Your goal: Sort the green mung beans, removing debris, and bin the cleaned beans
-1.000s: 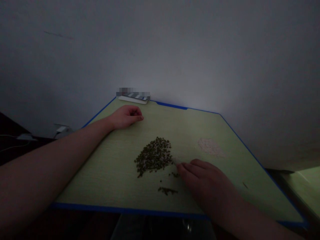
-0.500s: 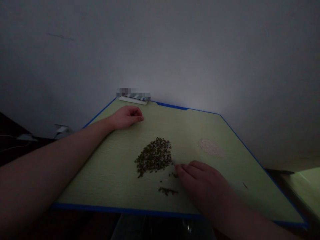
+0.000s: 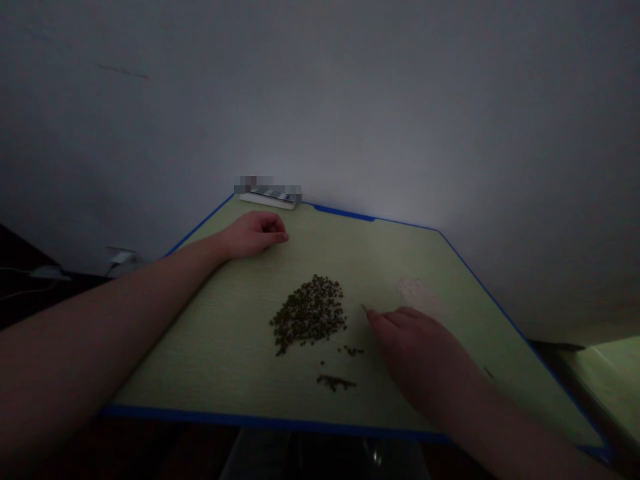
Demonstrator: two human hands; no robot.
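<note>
My left hand (image 3: 256, 235) rests on the far left of the table, its fingers loosely curled and nothing visible in them. A heap of small dark green beans mixed with pale grains (image 3: 311, 310) lies at the table's middle. To its right, my right hand (image 3: 407, 340) has thumb and fingers pinched together. A thin, pale, pointed tip pokes out from them, too small to name. Beyond that hand is a patch of pale grains (image 3: 417, 291), partly hidden by it. Small groups of loose beans (image 3: 336, 382) lie nearer the front edge.
The pale green table (image 3: 210, 360) has a blue edge and stands against a grey wall (image 3: 350, 100). A flat white object (image 3: 267, 200), partly pixelated, lies at the back left corner. A thin dark sliver (image 3: 489, 373) lies at right. Cables (image 3: 47, 273) run beyond the left side.
My right hand has moved away from the bean heap, rightward and a little farther back toward the pale grains. Loose beans it covered now show. My left hand has stayed still.
</note>
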